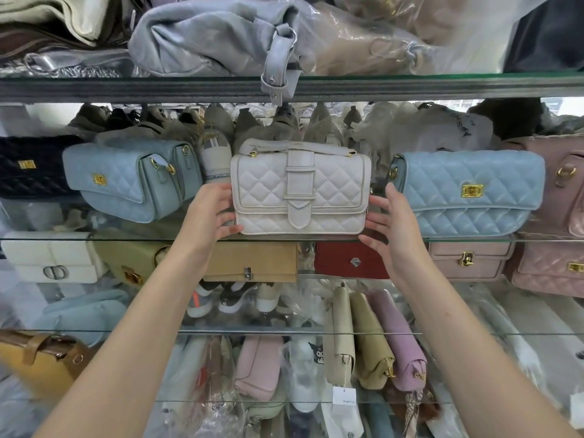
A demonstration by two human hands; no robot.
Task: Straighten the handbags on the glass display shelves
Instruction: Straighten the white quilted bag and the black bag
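Currently mid-step on the middle glass shelf (126, 239): squaring up the white quilted bag (300, 191), which sits dead centre, front face out, near level. Left hand (212, 213) at its 9 o'clock, grip spread, thumb under the bottom-left corner, fingers against the side. Right hand (390, 226) at 3 o'clock, fingers apart, tips touching the right edge; neither clamps, more a two-sided cradle. Next move, my guess: nudge it flush to the shelf lip and even the gaps. Count on this shelf, left to right: one black quilted bag (28, 167), one grey-blue bag (126, 178) tilted at 10 o'clock from the left hand, the white one, one light-blue quilted bag (471, 191) slightly sagging right, one pink bag (565, 184) partly cut off. Five total; the grey-blue one likely needs straightening.
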